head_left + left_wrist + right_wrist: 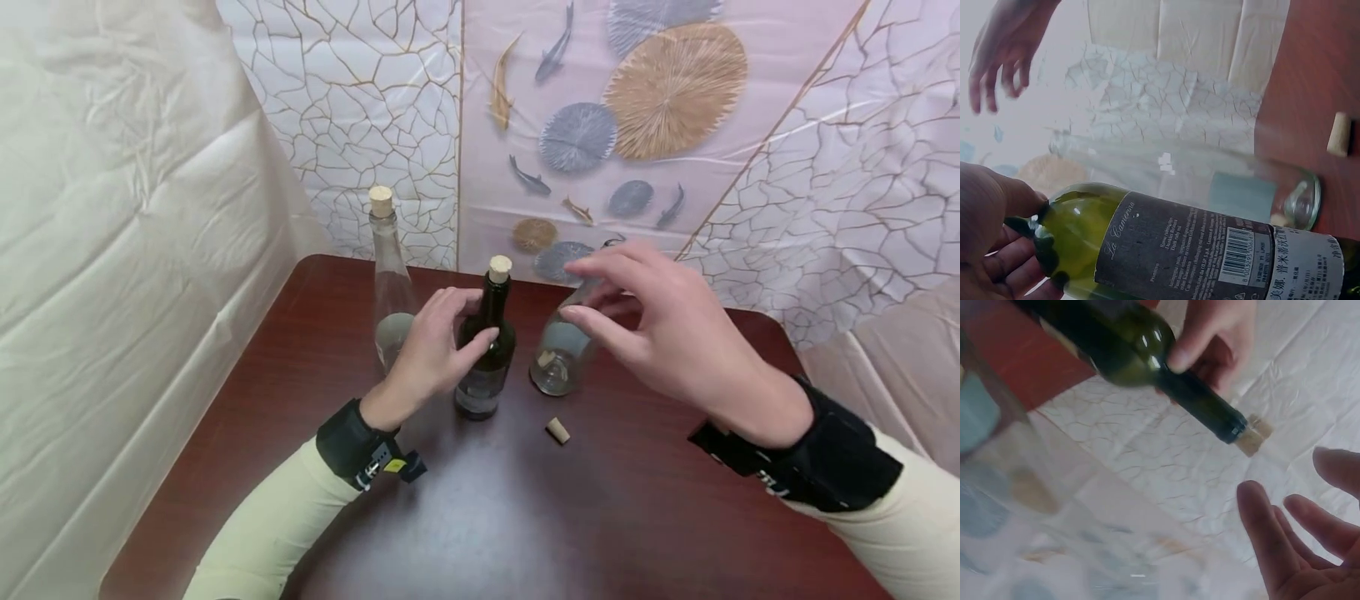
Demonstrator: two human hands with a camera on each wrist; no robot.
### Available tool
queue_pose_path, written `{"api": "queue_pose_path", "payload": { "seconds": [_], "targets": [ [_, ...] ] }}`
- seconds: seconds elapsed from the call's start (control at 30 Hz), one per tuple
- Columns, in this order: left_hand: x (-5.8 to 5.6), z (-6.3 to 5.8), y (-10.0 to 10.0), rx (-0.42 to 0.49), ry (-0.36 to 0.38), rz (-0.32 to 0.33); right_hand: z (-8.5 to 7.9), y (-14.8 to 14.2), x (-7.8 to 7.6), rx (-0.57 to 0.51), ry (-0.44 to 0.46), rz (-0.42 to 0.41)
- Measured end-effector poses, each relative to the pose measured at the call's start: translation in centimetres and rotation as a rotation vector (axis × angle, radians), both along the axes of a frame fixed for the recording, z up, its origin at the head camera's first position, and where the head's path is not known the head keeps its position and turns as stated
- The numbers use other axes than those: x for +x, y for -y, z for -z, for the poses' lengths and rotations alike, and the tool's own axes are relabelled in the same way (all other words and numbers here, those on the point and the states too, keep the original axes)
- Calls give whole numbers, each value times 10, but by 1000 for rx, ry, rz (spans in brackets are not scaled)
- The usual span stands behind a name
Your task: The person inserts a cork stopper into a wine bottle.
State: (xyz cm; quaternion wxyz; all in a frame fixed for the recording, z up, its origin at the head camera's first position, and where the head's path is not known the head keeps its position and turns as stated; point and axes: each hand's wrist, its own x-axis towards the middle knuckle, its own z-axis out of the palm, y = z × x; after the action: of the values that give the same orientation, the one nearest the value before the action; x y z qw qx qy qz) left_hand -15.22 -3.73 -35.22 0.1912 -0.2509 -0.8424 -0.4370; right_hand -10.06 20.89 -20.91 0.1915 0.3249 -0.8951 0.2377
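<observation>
A dark green wine bottle point(491, 350) stands upright on the table, a pale cork point(500, 268) in its mouth. My left hand point(442, 337) grips it where shoulder meets neck, thumb on one side and fingers on the other, as the right wrist view confirms. Its dark printed label point(1179, 250) faces the left wrist camera. My right hand point(660, 325) hangs in the air to the right, fingers loosely bent and nothing between them. From the head view it partly covers a clear bottle point(555, 375) behind it. In the right wrist view the fingertips point(1252, 494) are apart from the cork.
Left of the green bottle stands a taller clear bottle point(392, 275) with a cork point(381, 201) in its top. A loose cork point(557, 431) lies on the dark red-brown table point(480, 517), in front of the right clear bottle. Patterned cloth point(360, 92) hangs behind the table.
</observation>
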Motion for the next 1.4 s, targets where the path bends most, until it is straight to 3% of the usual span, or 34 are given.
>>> {"api": "queue_pose_path", "payload": {
  "seconds": [0.2, 0.37, 0.53, 0.63, 0.77, 0.9, 1.03, 1.1, 1.2, 1.4],
  "targets": [
    [-21, -3, 3, -32, 49, -55, 29, -24, 10, -166, 103, 96],
    [-38, -6, 0, -38, 77, -87, 52, -37, 21, -296, 197, 102],
    [-49, -8, -4, -57, 121, -116, 75, -40, 24, -320, 284, 103],
    [-50, -9, -6, -85, 133, -136, 81, -39, 23, -324, 309, 115],
    [-37, -9, -2, -100, 94, -149, 83, -39, 23, -344, 323, 119],
    [-13, -7, 5, -77, -24, -155, 85, -38, 23, -366, 336, 119],
    [9, 2, 16, -45, -100, -94, 95, -37, 25, -405, 340, 142],
    [19, 12, 22, -18, -84, -35, 103, -37, 26, -437, 342, 153],
    [32, 33, 30, 45, 11, 47, 117, -37, 26, -509, 373, 153],
    [50, 75, 39, 157, 190, 107, 152, -29, 24, -698, 496, 174]
  ]
}}
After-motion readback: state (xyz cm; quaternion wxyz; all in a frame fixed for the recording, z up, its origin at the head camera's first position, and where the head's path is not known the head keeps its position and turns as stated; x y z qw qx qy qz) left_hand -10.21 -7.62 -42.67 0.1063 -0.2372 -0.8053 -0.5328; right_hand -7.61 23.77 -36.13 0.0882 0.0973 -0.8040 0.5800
